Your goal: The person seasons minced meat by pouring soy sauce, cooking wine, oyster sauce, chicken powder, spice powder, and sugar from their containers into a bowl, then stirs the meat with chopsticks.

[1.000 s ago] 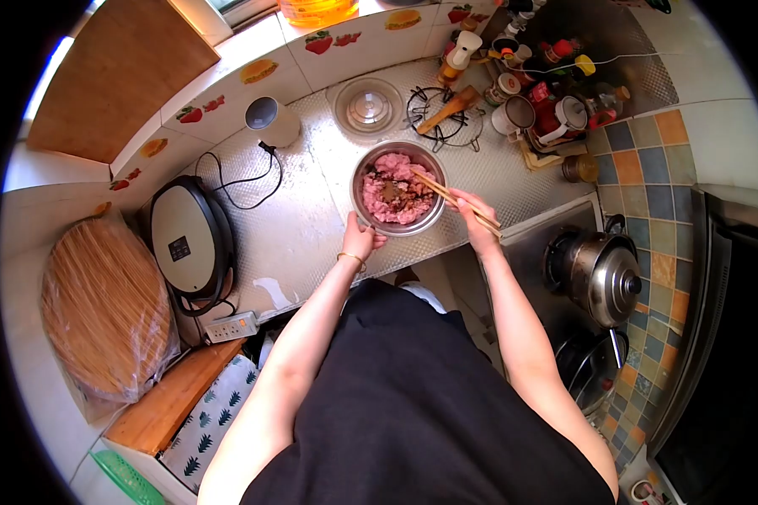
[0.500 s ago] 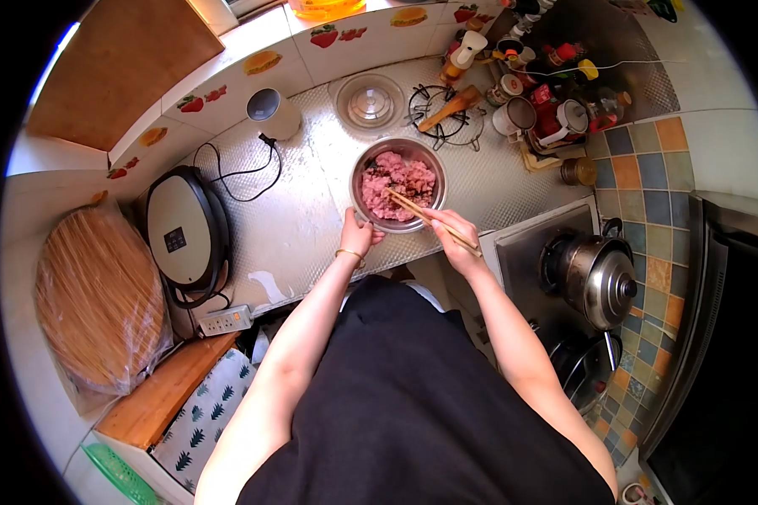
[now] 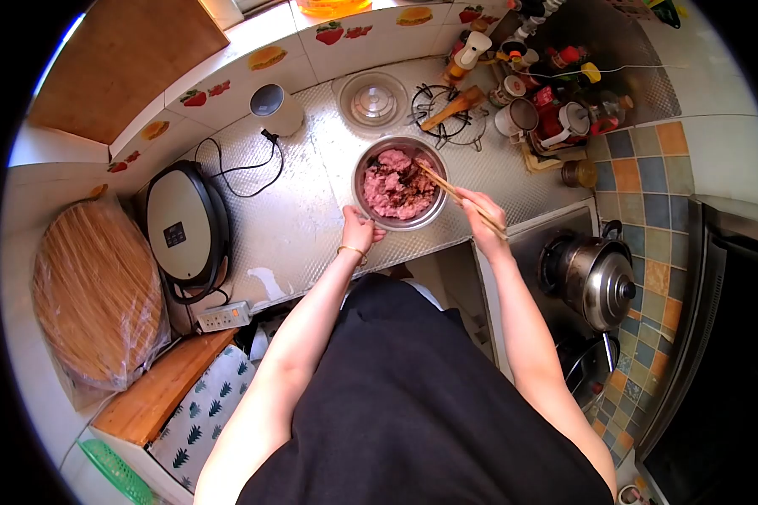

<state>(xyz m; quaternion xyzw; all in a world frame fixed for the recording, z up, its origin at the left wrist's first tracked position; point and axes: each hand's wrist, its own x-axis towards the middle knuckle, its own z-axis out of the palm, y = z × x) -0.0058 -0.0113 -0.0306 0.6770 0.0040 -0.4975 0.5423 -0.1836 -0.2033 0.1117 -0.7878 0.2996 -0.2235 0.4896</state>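
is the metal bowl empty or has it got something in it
Not empty: pink mince with dark patches lies inside the bowl.

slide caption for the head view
Left hand on a metal bowl of minced meat, right hand holding chopsticks in it.

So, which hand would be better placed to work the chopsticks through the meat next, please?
The right hand, most likely: it holds the chopsticks, whose tips are at the pink meat. The left hand is at the near rim of the metal bowl, seemingly better suited to steadying it.
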